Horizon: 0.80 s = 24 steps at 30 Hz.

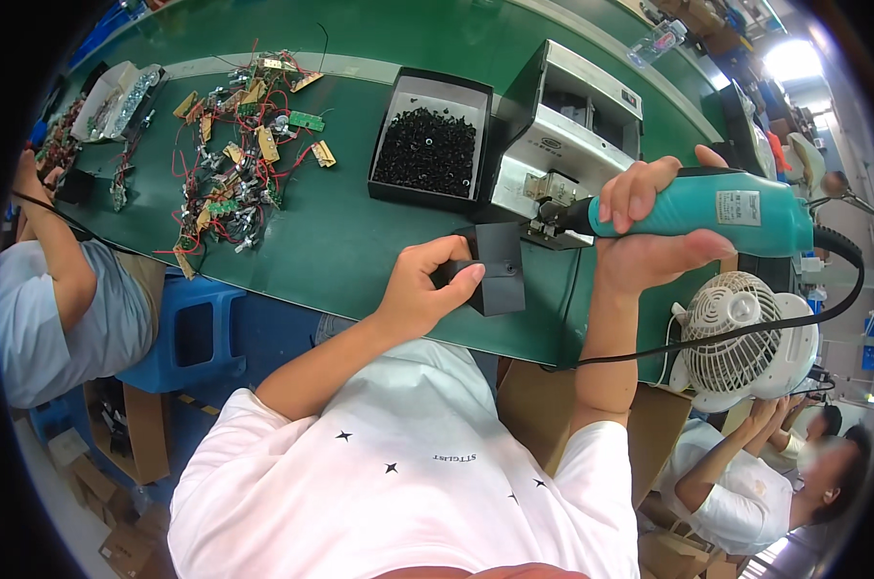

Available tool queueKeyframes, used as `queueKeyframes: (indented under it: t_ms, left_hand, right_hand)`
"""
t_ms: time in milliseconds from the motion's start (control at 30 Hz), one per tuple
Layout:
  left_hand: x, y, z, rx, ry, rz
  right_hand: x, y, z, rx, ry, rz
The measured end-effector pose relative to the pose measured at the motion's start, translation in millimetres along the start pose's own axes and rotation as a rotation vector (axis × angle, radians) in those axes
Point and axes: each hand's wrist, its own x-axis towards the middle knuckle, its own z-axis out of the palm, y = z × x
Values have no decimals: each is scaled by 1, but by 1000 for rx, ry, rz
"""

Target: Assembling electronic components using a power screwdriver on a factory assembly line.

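Observation:
My left hand (429,285) is closed on a black box-shaped housing (500,275), thumb and fingers pinching its near left side at the table's front edge. In my right hand (649,217) is a teal electric screwdriver (746,214), lying almost level with its cable end to the right. The tool's dark tip points left at the front of a metal screw feeder (562,145); whether it touches cannot be made out. Left of the feeder stands an open box of small black screws (427,150).
A heap of wired circuit boards (254,154) lies on the green table (331,232). A white fan (736,328) stands at right beneath the screwdriver's black cable (707,340). People sit at left and lower right. A blue stool (196,323) stands at left, and a plastic bottle (657,43) lies behind.

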Motion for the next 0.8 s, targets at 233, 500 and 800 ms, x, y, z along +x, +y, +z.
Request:
queueKeyframes:
  t_ms: [233,500,800]
  left_hand:
    - [1,4,2,-14,-7,-29]
    - [1,0,0,5,-15,-11]
    - [1,1,1,34,4,11]
  right_hand:
    - [4,-2,2,-53,-54,124]
    - [-5,-27,7,305,-146,-8]
    - [-10,-37,14,424,-167,-20]
